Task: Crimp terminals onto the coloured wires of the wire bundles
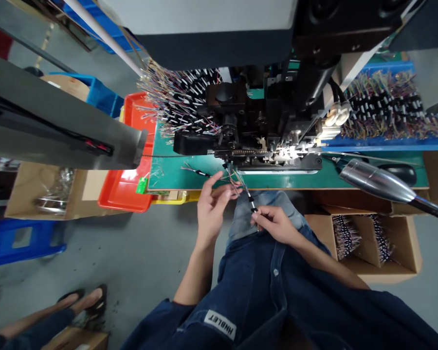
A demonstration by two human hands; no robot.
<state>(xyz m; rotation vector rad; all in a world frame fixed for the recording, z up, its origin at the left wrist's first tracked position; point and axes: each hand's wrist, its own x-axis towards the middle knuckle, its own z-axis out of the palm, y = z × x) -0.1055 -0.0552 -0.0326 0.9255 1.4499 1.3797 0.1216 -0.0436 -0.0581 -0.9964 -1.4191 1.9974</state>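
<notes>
A short black cable (251,199) with a white sleeve and fanned-out thin coloured wires (237,179) is pinched near its lower end between the thumb and fingers of my right hand (275,223). My left hand (212,209) is beside the loose wires, its thumb and index finger apart and its other fingertips at the strands. Whether those fingertips grip a strand is hard to see. Just above both hands stands a black bench machine (263,150) with a brightly lit working area. Another wired cable (201,173) lies on the green bench top (171,177), left of the wires.
Piles of similar cables (193,99) lie behind left and in a blue tray (387,143) at right. A red tray (122,187) juts out left. A metal-bodied tool (375,180) is at right. Below are cardboard boxes (397,272); a person's feet (91,299) show lower left.
</notes>
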